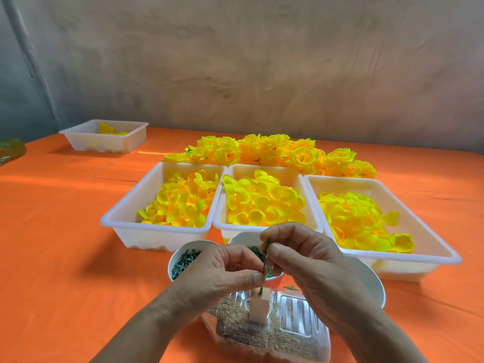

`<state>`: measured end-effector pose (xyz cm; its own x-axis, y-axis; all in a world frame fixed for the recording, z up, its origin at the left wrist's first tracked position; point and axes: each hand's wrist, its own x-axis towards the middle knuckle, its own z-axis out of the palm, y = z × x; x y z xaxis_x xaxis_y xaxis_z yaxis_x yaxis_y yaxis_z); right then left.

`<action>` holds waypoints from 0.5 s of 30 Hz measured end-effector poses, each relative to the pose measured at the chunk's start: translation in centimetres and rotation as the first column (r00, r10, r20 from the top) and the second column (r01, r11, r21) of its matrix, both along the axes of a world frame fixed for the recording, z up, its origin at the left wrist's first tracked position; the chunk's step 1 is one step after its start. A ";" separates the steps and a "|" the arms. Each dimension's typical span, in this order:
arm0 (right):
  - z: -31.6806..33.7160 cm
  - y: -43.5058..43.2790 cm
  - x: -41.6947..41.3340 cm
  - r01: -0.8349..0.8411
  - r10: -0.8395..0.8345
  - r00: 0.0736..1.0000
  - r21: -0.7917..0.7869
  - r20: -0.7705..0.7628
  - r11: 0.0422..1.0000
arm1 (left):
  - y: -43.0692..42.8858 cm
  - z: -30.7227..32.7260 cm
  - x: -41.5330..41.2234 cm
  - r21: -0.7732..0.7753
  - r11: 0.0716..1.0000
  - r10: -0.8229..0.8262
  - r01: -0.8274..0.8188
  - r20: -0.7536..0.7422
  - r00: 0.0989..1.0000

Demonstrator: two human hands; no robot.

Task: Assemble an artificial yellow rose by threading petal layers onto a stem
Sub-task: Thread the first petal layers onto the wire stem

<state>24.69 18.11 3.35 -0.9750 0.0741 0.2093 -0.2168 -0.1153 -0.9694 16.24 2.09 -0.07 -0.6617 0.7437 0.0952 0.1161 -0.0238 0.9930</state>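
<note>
Left hand (222, 271) pinches a thin green stem (264, 265) low down between thumb and forefinger, the other fingers curled in. Right hand (306, 265) pinches a small green piece (268, 244) at the stem's top end between thumb and forefinger. The stem stands nearly upright at lower centre of the frame, leaning slightly right, with its foot in a small white block (259, 309). That block sits in a clear plastic tray (298, 313) partly filled with brown granules (235, 310).

Just behind the hands stand three round white containers. The left bowl (174, 258) holds dark green stems, the middle cup (241, 238) holds brighter green pieces, and the right bowl (372, 284) is mostly hidden by the right hand. A loose green bit (290, 287) lies beside the clear tray.

Further back, three white rectangular bins sit side by side, each with loose yellow petals: the left bin (157, 237), the middle bin (288, 171) and the right bin (340, 183). Behind them is a heap of finished yellow roses (275, 150). At upper left of the frame, well apart, a smaller white bin (104, 145) holds a few yellow petals. An orange cloth covers the table (65, 231).
</note>
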 end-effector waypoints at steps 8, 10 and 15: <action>-0.1 0.0 0.0 0.026 -0.022 0.998 0.079 -0.052 0.997 | 0.1 0.0 -0.1 0.003 1.000 -0.018 0.018 0.006 1.000; 0.0 0.1 0.0 0.030 -0.024 0.998 0.102 -0.062 0.994 | 0.1 0.0 -0.1 0.004 1.000 -0.019 0.019 0.006 1.000; -0.2 0.2 0.1 0.025 -0.013 0.995 0.116 -0.099 0.993 | 0.0 -0.1 -0.2 -0.001 1.000 -0.022 0.022 0.001 1.000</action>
<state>24.76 18.28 3.19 -0.9481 0.0615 0.3120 -0.3124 0.0030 -0.9499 16.07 2.14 -0.13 -0.6451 0.7584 0.0937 0.1143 -0.0255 0.9931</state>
